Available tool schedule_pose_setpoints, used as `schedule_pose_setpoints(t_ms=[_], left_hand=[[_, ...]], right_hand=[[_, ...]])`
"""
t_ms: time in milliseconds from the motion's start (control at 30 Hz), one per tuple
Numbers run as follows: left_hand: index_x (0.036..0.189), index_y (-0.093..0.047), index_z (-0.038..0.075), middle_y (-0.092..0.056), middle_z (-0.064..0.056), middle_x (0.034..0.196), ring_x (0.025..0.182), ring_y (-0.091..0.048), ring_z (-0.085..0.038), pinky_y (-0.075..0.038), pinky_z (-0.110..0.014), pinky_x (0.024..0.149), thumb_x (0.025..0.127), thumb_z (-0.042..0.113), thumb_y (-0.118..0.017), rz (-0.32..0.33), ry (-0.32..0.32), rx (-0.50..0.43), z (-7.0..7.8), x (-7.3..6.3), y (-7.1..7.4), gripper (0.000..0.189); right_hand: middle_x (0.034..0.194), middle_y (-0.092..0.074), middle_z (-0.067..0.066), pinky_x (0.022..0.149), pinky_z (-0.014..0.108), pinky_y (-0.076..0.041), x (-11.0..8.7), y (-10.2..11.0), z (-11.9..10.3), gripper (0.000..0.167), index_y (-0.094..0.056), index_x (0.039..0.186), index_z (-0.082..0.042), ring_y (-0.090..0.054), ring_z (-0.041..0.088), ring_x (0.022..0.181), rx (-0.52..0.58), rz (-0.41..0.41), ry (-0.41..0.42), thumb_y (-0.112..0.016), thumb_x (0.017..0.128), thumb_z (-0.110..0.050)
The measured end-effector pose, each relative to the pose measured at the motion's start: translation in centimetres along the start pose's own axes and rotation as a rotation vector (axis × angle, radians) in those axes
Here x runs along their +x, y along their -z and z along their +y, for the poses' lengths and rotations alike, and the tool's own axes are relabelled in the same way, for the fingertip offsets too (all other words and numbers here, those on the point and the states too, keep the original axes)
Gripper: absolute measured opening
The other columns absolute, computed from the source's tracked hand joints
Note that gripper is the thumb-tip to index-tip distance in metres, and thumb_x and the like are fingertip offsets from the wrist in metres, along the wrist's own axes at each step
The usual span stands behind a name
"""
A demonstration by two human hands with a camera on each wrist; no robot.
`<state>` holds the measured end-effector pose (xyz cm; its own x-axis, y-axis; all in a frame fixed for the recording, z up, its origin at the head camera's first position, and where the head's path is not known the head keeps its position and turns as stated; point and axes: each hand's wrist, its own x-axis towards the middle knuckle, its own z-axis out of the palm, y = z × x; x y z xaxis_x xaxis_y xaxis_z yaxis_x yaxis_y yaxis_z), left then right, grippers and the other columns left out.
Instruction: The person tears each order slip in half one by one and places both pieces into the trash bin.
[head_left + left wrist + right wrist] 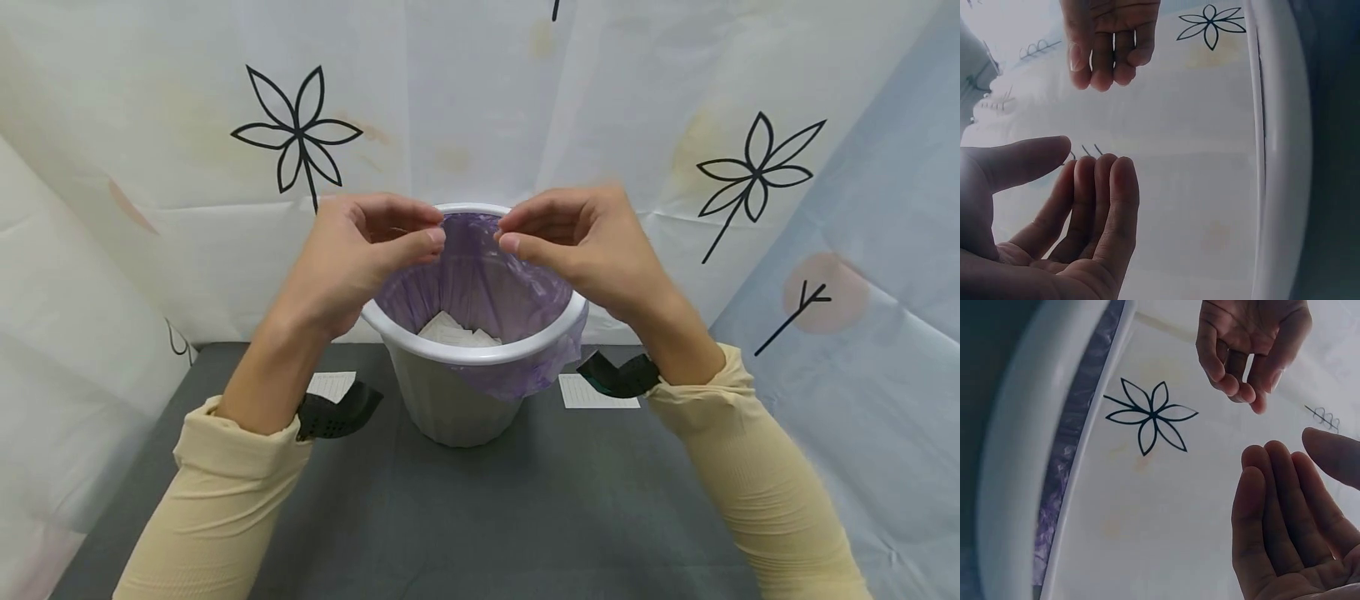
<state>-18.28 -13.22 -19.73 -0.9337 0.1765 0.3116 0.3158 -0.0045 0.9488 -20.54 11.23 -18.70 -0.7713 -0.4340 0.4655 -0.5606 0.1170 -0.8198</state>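
A white bin (450, 400) lined with a translucent purple bag (480, 283) stands upright on the dark grey table. Crumpled white paper (453, 332) lies inside it. Over the bin's left rim hovers my left hand (367, 246), its fingers loosely bent and thumb near the fingertips, with nothing held. My right hand (581, 242) mirrors it above the right rim, also holding nothing. A small gap separates the two hands. In the left wrist view, the left fingers (1124, 194) and thumb stand apart. The right wrist view shows the right fingers (1282, 500) nearly straight.
White paper slips (597, 392) with printed lines lie on the grey table (465, 517), one on each side of the bin. Behind is a pale curtain (465, 100) with black flower drawings. A thin black cord (178, 340) hangs at the left back corner.
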Motion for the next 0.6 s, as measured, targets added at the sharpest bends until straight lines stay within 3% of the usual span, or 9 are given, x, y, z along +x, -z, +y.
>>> schedule_pose_setpoints(t_ms=[200,467,600], left_hand=[[0.108,-0.074,-0.001,-0.072,-0.007,0.099,0.091,-0.068,-0.025,-0.055,-0.03,0.081,0.091,0.007,-0.076,-0.018,-0.011,0.125,-0.5,-2.1,-0.1,0.02],[0.107,-0.074,-0.002,-0.073,-0.009,0.097,0.089,-0.07,-0.026,-0.057,-0.03,0.077,0.089,0.003,-0.077,-0.06,-0.036,0.135,-1.4,-4.8,-0.4,0.019],[0.106,-0.074,-0.002,-0.073,-0.012,0.101,0.092,-0.07,-0.026,-0.058,-0.032,0.082,0.089,0.002,-0.077,-0.083,-0.029,0.117,-1.9,-6.2,-0.8,0.018]], right_hand=[[0.095,-0.074,0.013,0.079,0.031,-0.058,-2.2,-0.5,0.2,0.014,-0.074,0.101,0.008,-0.072,0.026,0.086,0.041,-0.005,0.015,-0.074,0.087,0.008],[0.096,-0.075,0.013,0.079,0.032,-0.058,-5.1,-1.3,0.8,0.018,-0.075,0.102,0.005,-0.072,0.03,0.088,0.042,-0.016,0.049,-0.075,0.085,0.009],[0.096,-0.075,0.016,0.081,0.034,-0.059,-6.6,-1.9,0.9,0.017,-0.074,0.103,0.006,-0.072,0.029,0.089,0.065,-0.03,0.094,-0.075,0.086,0.008]])
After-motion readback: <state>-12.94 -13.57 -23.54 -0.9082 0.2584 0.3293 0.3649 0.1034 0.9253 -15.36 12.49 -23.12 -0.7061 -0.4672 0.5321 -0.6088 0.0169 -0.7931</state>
